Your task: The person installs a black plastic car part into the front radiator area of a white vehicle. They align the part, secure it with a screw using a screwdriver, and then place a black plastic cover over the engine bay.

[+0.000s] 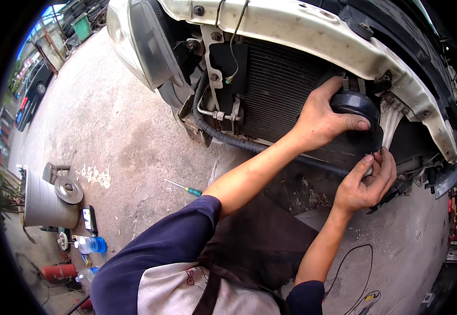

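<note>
At the front of a car with its bumper off, my left hand [323, 116] grips a black, round car horn [355, 105], thumb across its near side. The horn sits under the white upper crossbeam [312, 32], in front of the finned radiator [276, 86]. Just below and to the right of it, my right hand [366, 181] is closed, its thumb and fingertips pinched together. What they pinch is too small and hidden to name. Close to those fingertips is the lower end of a pale metal bracket [392, 118].
A black corrugated hose [228, 139] runs below the radiator. The headlight [134, 44] juts out at the left. On the concrete lie a green-handled screwdriver [192, 191] and a black cable [370, 268]. A white bucket [47, 199] and a bottle of blue liquid [93, 244] stand at far left.
</note>
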`<state>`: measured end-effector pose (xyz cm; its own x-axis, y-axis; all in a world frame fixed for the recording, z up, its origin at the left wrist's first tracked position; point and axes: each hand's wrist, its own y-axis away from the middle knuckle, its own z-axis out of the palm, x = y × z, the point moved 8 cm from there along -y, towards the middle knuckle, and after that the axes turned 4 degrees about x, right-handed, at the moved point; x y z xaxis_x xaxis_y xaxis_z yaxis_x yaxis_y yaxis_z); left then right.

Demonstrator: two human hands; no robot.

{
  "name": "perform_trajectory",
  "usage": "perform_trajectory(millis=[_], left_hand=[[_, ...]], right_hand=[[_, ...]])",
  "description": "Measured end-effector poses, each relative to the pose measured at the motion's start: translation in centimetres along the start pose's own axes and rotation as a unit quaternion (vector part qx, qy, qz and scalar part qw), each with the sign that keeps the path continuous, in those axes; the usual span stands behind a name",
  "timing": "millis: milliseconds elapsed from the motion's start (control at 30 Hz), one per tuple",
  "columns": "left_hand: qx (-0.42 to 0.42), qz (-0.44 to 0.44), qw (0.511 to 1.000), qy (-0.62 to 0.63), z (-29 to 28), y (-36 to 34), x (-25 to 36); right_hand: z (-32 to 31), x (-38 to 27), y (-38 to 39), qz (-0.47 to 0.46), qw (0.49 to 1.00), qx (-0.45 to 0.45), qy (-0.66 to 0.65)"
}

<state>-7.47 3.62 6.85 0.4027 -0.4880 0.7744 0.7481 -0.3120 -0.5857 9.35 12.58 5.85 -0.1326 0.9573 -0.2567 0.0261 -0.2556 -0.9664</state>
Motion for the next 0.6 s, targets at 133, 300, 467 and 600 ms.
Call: perform_trajectory(millis=[133, 300, 467, 600], left_hand=[[0.013, 0.003, 1.0, 0.009, -0.2, 0.3, 0.3], [-0.005, 0.001, 0.999, 0.041, -0.2, 0.9, -0.3], [0.006, 0.021, 0.999, 0.044, -1.2, 2.3, -0.3], [0.011, 0.025, 0.999, 0.03, -1.6, 3.4, -0.4]], right_hand=[[0.2, 0.2, 0.1, 0.01, 1.0, -0.014, -0.008], [0.0, 0.9, 0.3, 0.017, 1.0, -0.008, 0.012], [0.3, 0.4, 0.4, -0.018, 1.0, -0.007, 0.013], [0.3, 0.3, 0.5, -0.025, 0.999, -0.02, 0.019]])
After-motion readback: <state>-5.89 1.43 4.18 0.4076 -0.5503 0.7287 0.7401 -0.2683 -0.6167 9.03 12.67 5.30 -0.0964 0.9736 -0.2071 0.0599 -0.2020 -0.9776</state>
